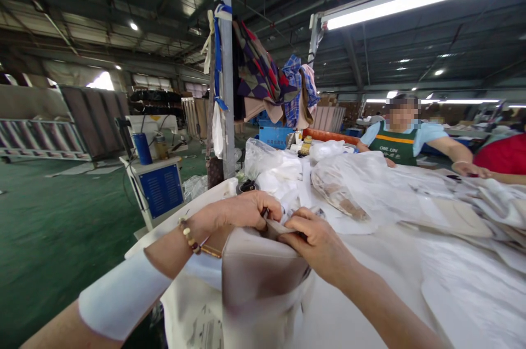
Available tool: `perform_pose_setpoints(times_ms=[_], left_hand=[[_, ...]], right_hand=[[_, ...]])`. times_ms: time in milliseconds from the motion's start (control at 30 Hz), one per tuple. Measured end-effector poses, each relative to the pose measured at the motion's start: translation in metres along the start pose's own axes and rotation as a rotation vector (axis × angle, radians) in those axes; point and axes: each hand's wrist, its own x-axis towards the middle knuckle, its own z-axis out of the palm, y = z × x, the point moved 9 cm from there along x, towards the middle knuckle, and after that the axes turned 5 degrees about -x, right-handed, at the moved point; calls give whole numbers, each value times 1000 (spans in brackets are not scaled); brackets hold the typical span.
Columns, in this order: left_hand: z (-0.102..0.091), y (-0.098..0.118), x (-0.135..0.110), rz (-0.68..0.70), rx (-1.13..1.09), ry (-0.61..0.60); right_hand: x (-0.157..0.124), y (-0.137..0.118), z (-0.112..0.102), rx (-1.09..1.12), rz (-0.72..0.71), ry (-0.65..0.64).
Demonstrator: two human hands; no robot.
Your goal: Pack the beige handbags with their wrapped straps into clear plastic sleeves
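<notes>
My left hand (242,210) and my right hand (315,240) are both closed on the top edge of a pale beige fabric piece (258,278) that hangs down in front of me over the white table (411,272). The left fingers pinch the edge beside a small dark thing I cannot make out. A bead bracelet and a white sleeve cover sit on my left forearm. Clear plastic bags (345,184) with folded goods lie just beyond my hands.
A co-worker in a green apron (396,143) stands across the table, another person in red (503,154) at the right. A steel post (224,64) hung with cloths rises at the table's far edge. A blue machine (158,187) stands left on the green floor.
</notes>
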Motion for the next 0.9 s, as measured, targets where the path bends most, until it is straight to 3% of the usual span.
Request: perform_pose_setpoints(times_ms=[267, 633, 733, 833, 900], left_hand=[[9, 8, 2, 82, -64, -80], [15, 31, -8, 16, -164, -24], [11, 31, -13, 39, -194, 163], [6, 28, -18, 40, -268, 381], [10, 33, -18, 25, -266, 454]], right_hand=[[-2, 10, 6, 149, 16, -23], [-18, 8, -8, 275, -110, 159], [-20, 9, -15, 243, -122, 295], [-36, 12, -29, 98, -78, 592], [-60, 17, -35, 12, 57, 809]])
